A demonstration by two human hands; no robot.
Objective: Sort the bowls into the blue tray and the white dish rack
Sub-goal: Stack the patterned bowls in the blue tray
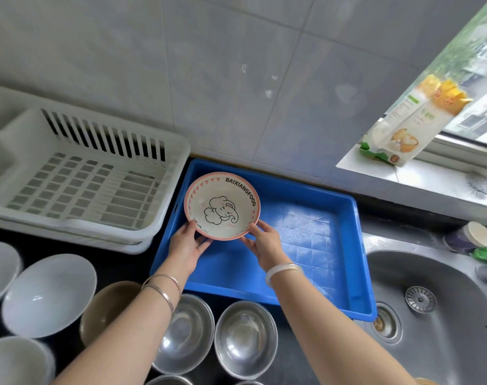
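Over the far left corner of the blue tray (306, 290), both hands clamp the elephant bowl (222, 206): left hand (184, 247), right hand (264, 243), on its near rim, mouth tilted toward the person.

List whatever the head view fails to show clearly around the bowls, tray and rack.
- Brown bowl: mostly covered by the left forearm.
- Blue tray floor under the elephant bowl: hidden, so whether the bowl rests or hovers is unclear.
- White bowls: blurred, some cut off by the left edge.
- Steel bowls: the lowest cut off by the bottom edge.
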